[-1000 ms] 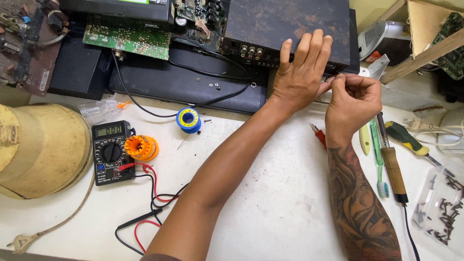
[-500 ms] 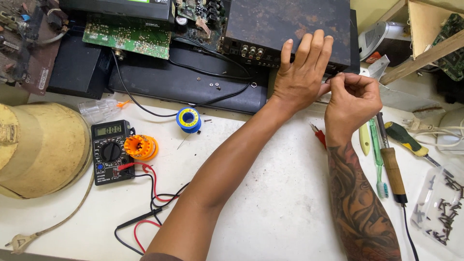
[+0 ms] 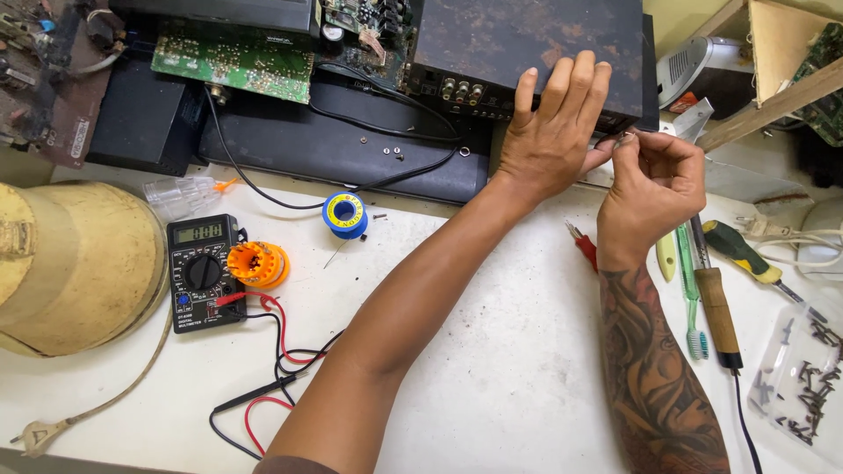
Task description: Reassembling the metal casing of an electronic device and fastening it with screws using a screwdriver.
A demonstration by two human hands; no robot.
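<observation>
Nothing moved: left hand [image 3: 551, 132] spread flat on rusty amplifier case [image 3: 536, 44]; right hand [image 3: 654, 189] pinching unseen item; multimeter [image 3: 204, 272] well apart.

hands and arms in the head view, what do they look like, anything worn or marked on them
Both arms are bare as far as the frame shows: no gloves, watch or rings visible. The left hand and its forearm carry no markings. The forearm behind the right hand is covered from just below the wrist downward in a dense dark tattoo with curling, patterned shapes. At the bottom edge, by the left arm, a sliver of brownish fabric shows, perhaps a sleeve.

Item pinched in right hand [image 3: 652, 189] too small to tell; yellow horn speaker [image 3: 75, 268] cut off left.
</observation>
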